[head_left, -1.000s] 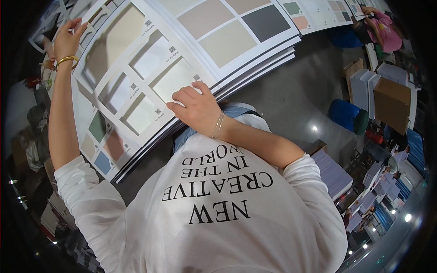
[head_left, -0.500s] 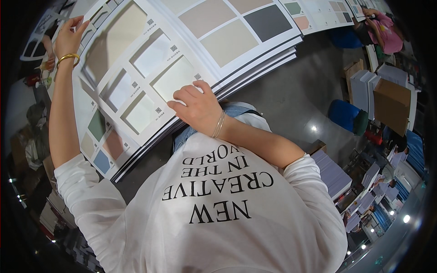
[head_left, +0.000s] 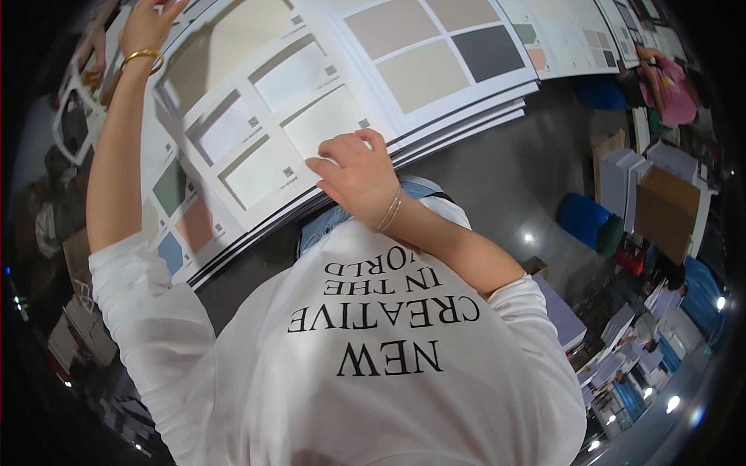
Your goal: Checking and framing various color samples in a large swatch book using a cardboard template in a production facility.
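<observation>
Left hand [head_left: 146, 29] higher in view

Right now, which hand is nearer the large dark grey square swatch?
Right. The right hand is below and left of the dark grey swatch; the left hand is farther left, at the picture's top edge.

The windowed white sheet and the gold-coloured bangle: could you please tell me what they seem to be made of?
The windowed white sheet looks like stiff card or board with a matte finish, judging by its crisp cut edges and lack of glare. The bangle looks like polished metal, from its bright highlights; solid or plated, I cannot tell.
</observation>
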